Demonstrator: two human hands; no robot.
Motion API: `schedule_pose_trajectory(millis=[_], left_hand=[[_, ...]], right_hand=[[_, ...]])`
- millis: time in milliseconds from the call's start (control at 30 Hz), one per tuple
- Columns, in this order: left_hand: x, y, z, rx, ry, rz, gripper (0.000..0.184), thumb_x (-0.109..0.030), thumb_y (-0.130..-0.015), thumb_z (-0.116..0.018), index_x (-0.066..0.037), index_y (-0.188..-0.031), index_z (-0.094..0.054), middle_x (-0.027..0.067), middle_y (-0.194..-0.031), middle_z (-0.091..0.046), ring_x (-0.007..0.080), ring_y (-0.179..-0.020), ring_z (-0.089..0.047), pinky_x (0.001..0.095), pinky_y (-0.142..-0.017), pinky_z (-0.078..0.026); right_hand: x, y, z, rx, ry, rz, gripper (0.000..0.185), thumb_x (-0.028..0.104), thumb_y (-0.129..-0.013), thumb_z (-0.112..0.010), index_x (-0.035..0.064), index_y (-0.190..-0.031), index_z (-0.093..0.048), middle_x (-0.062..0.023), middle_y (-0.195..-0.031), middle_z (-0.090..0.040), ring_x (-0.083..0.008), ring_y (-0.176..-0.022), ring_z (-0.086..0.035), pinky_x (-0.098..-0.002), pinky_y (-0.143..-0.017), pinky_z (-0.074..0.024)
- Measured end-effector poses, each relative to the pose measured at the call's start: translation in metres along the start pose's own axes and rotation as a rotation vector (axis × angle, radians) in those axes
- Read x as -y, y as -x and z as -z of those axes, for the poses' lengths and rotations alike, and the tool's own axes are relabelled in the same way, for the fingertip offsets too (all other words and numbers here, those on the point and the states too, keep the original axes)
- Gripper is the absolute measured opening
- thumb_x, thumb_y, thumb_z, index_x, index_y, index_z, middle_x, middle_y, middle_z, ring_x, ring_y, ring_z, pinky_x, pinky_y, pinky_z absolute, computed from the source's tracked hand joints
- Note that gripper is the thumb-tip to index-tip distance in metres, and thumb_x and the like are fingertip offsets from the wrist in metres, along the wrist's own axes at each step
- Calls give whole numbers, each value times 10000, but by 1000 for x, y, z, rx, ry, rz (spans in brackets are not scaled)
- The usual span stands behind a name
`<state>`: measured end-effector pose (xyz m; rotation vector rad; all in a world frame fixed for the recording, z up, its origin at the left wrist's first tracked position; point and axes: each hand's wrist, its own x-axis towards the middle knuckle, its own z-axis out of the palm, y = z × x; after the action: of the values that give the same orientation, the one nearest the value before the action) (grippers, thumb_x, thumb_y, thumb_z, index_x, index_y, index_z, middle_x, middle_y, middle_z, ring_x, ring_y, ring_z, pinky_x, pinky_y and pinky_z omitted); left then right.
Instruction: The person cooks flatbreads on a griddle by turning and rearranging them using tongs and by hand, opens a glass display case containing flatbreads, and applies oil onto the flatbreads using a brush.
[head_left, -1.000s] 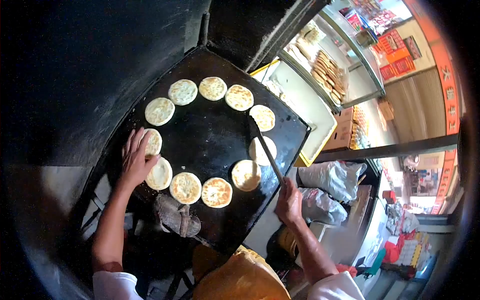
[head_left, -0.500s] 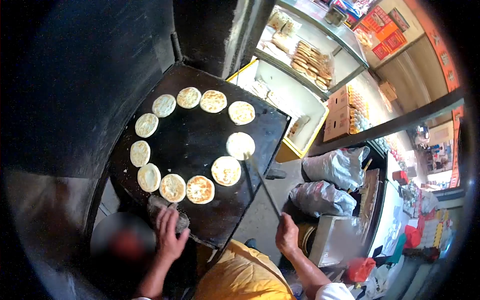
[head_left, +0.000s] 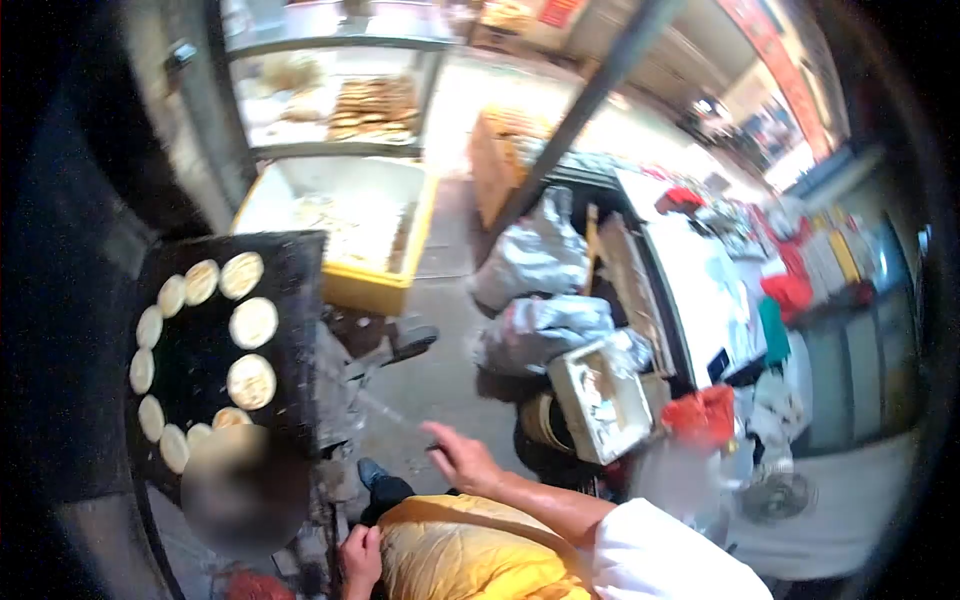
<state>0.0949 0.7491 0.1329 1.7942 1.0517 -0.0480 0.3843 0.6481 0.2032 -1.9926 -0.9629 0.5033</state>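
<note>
My right hand (head_left: 468, 462) is raised over the floor to the right of the griddle. Its fingers are blurred and bent around a small dark thing that I cannot make out. Low by the griddle's near right edge, my left hand (head_left: 362, 560) is curled closed beside my yellow apron (head_left: 470, 550); its grip is hidden. On the black griddle (head_left: 290, 310), several round flatbreads (head_left: 253, 323) lie in a ring, pale with browned patches. A blurred patch covers the nearest ones. A greyish lump (head_left: 338, 480) sits at the griddle's edge.
Behind the griddle stands a yellow-sided bin (head_left: 370, 290) with a white inside. A display case (head_left: 330, 50) holds rows of breads. To the right are silver sacks (head_left: 545, 330), a white box (head_left: 600, 400), a red bag (head_left: 698, 412) and a long white counter (head_left: 700, 270).
The view has swung right, so the griddle now sits further left. My right hand has left the flatbreads, and its long rod no longer shows clearly. My left hand has come off the dark lump.
</note>
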Motion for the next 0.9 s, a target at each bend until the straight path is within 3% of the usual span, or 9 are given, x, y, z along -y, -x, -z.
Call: schedule_pose_trajectory(millis=[67, 100, 167, 233, 300, 400, 567, 667, 900], left_hand=[[-9, 10, -30, 96, -222, 166, 314, -289, -994, -472, 16, -998, -544, 224, -1095, -538, 287, -1010, -550, 465, -846, -431], [93, 3, -63, -47, -477, -462, 235, -254, -970, -506, -27, -989, -560, 166, -988, -578, 251, -907, -581, 428, -741, -462], [-25, 37, -56, 166, -132, 117, 401, -249, -1008, -433, -8, -1314, -530, 247, -1282, -576, 377, -1186, -547, 401, -1015, -421], [83, 43, -108, -92, -131, -159, 326, -169, -982, -439, 18, -1227, -545, 212, -1098, -628, 332, -1010, -608, 400, -915, -477], [113, 54, -127, -1, 418, 393, 303, -156, -960, -507, 15, -1206, -551, 153, -1048, -638, 259, -975, -610, 370, -866, -496], [149, 57, -119, 24, -165, 25, 283, -146, -936, -559, 1, -1178, -561, 97, -1018, -636, 203, -941, -600, 346, -833, -507], [-20, 70, -78, 167, -463, 244, 349, -192, -906, -608, -47, -1220, -565, 171, -1096, -638, 298, -1018, -604, 400, -892, -487], [-63, 76, -63, -216, -643, -123, 471, -271, -894, -644, -76, -1307, -527, 236, -1233, -569, 395, -1155, -522, 465, -996, -414], [-24, 93, -30, -528, -672, -22, 680, -396, -879, -676, -126, -1439, -402, 173, -1414, -443, 403, -1264, -431, 532, -1006, -386]], right_hand=[[-38, 23, 15, 151, 37, 27, 313, 85, -903, -601, 101, -1212, -555, -198, -1039, -640, -389, -921, -638, -431, -771, -535], [-51, 33, 24, 166, 44, 27, 324, 78, -899, -620, 96, -1219, -571, -200, -1068, -651, -393, -939, -638, -423, -785, -537], [-77, 56, 49, 109, 26, 19, 282, 105, -912, -597, 99, -1193, -582, -199, -1051, -658, -397, -932, -639, -450, -809, -525], [-111, 84, 85, 324, -31, -239, 282, 156, -919, -577, 95, -1195, -591, -210, -1035, -664, -400, -949, -641, -478, -833, -513], [-162, 129, 104, 274, 67, -450, 300, 204, -914, -569, 100, -1191, -614, -225, -1038, -667, -397, -974, -642, -494, -850, -511], [-214, 194, 133, 239, 185, -720, 296, 218, -890, -568, 81, -1135, -661, -236, -1033, -674, -414, -979, -646, -503, -863, -518], [-262, 292, 164, 320, 281, -984, 310, 242, -826, -562, 46, -1016, -710, -255, -1019, -675, -419, -950, -661, -496, -853, -532], [-294, 351, 143, 250, 289, -1023, 314, 251, -815, -569, 31, -981, -718, -253, -1013, -678, -410, -954, -665, -485, -862, -532], [-287, 434, 93, 241, 276, -1150, 326, 251, -824, -572, 36, -1022, -718, -233, -1084, -673, -384, -1010, -659, -459, -898, -525]])
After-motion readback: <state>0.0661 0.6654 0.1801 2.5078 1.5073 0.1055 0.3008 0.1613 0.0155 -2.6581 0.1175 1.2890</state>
